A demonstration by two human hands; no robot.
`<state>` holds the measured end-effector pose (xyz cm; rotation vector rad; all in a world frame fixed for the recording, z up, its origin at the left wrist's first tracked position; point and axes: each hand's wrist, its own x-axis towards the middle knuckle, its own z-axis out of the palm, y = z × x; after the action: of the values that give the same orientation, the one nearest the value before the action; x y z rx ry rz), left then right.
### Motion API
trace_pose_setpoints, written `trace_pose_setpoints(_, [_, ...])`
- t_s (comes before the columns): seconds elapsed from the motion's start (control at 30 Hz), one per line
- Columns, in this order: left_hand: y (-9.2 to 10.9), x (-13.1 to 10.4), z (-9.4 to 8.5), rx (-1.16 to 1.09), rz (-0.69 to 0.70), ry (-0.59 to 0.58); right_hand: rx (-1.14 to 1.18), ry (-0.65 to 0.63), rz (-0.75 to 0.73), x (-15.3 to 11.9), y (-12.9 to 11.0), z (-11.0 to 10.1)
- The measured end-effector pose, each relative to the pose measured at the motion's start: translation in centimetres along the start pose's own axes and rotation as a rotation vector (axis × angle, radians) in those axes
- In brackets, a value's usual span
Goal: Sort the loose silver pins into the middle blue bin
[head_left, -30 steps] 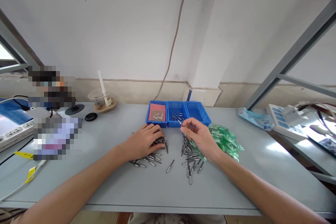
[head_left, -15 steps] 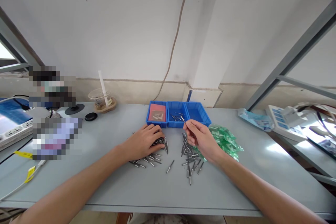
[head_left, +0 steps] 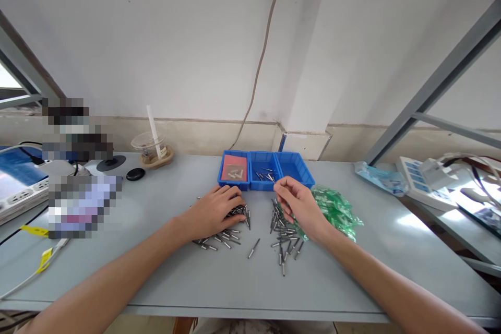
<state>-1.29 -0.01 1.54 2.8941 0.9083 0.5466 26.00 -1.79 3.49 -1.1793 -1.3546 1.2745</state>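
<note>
My left hand (head_left: 217,210) lies palm down over a pile of metal blind rivets (head_left: 223,240), its fingers stretched out and partly hiding them. My right hand (head_left: 295,199) is closed in a pinch at the front edge of the middle blue bin (head_left: 256,185). A rivet (head_left: 272,179) shows at its fingertips, pointing into that bin, where several more rivets lie. Below the right hand is a second heap of rivets (head_left: 282,235). One single rivet (head_left: 253,248) lies between the two heaps.
The left blue bin (head_left: 235,186) holds a red card and a small bag of pale pieces. Beside it stands the right blue bin (head_left: 295,164). Green plastic bags (head_left: 338,211) lie right of my right hand. A cup (head_left: 148,143), black disc (head_left: 135,174) and power strips (head_left: 417,177) stand farther out.
My right hand has shifted very slightly, and less of the rivet at its fingertips shows. My left hand has stayed on its pile.
</note>
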Motion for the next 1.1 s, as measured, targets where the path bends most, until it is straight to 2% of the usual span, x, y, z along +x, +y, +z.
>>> trace_pose_setpoints(0.17, [-0.1, 0.0, 0.1, -0.002, 0.001, 0.005, 0.149, 0.02, 0.079, 0.2, -0.2, -0.2])
trace_pose_setpoints(0.3, [-0.1, 0.0, 0.0, 0.001, -0.001, -0.009, 0.097, 0.009, 0.032, 0.3, -0.1, -0.4])
trace_pose_setpoints(0.37, [0.0, 0.0, 0.0, 0.005, -0.002, -0.009, -0.044, 0.0, -0.03, 0.1, -0.1, -0.4])
trace_pose_setpoints(0.47, [0.1, 0.0, -0.1, 0.017, -0.002, -0.009, -0.397, -0.003, -0.201, -0.2, 0.0, -0.2])
trace_pose_setpoints(0.57, [0.2, 0.1, -0.2, 0.011, 0.004, 0.0, -0.744, -0.117, -0.375, -0.6, 0.4, -0.1])
trace_pose_setpoints(0.67, [0.2, 0.1, -0.1, -0.002, 0.001, 0.006, -0.965, -0.229, -0.462, -0.7, 0.7, -0.2])
trace_pose_setpoints(0.83, [0.2, 0.2, -0.6, -0.009, -0.006, 0.038, -1.05, -0.3, -0.461, -0.8, -0.8, -0.9])
trace_pose_setpoints(0.97, [0.8, -0.7, -1.8, 0.004, -0.01, 0.004, -1.128, -0.374, -0.484, -2.5, -3.0, -1.7])
trace_pose_setpoints(1.1, [1.6, -3.0, -2.6, 0.012, -0.054, -0.041, -1.232, -0.393, -0.515, -4.9, -2.3, -2.8])
